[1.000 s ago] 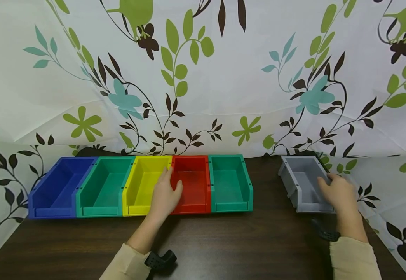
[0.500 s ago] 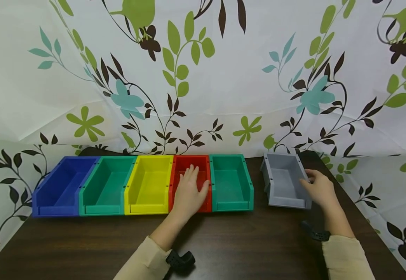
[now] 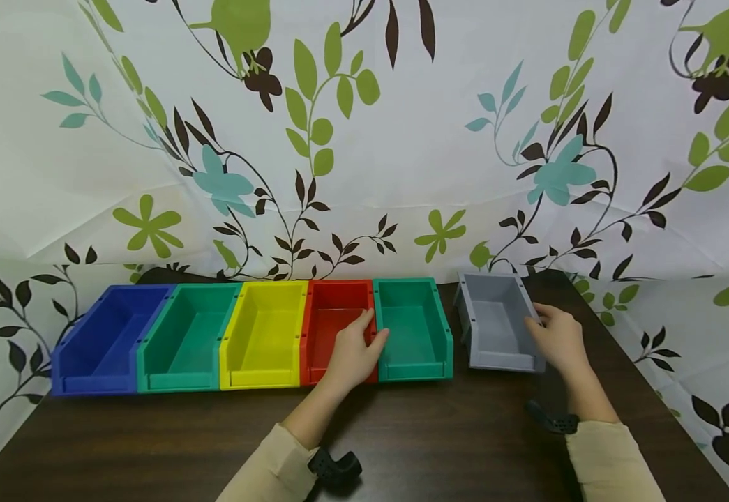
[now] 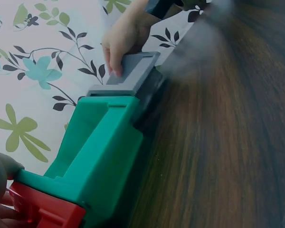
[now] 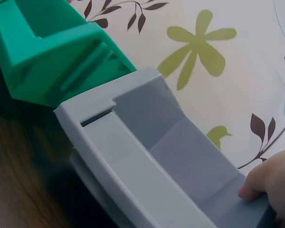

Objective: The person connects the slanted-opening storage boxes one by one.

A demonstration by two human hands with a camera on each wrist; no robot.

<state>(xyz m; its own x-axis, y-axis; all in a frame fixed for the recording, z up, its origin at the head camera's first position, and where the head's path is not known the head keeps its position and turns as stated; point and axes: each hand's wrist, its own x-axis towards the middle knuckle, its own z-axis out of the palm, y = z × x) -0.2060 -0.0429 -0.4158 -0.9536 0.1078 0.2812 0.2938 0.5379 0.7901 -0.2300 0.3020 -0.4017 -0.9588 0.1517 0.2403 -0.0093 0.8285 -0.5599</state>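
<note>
My left hand (image 3: 351, 352) is at the adjoining walls of the red bin (image 3: 333, 338) and the right-hand green bin (image 3: 414, 373). It pinches these walls, fingers on the red side and thumb over the green side; in the left wrist view much of the hand lies outside the frame. My right hand (image 3: 561, 339) grips the right wall of the grey bin (image 3: 499, 324), its thumb (image 5: 251, 187) inside. A gap separates the grey bin from the green one. Whether the grey bin's base touches the table cannot be told.
Left of the red bin, a yellow bin (image 3: 264, 380), another green bin (image 3: 176, 382) and a blue bin (image 3: 94, 385) stand side by side in the row. The dark wooden table (image 3: 151, 446) extends in front. A leaf-patterned cloth (image 3: 402, 160) hangs behind.
My right hand has brought the grey bin leftward, closer to the row. My left hand has shifted right, from the yellow and red walls to the red and green walls.
</note>
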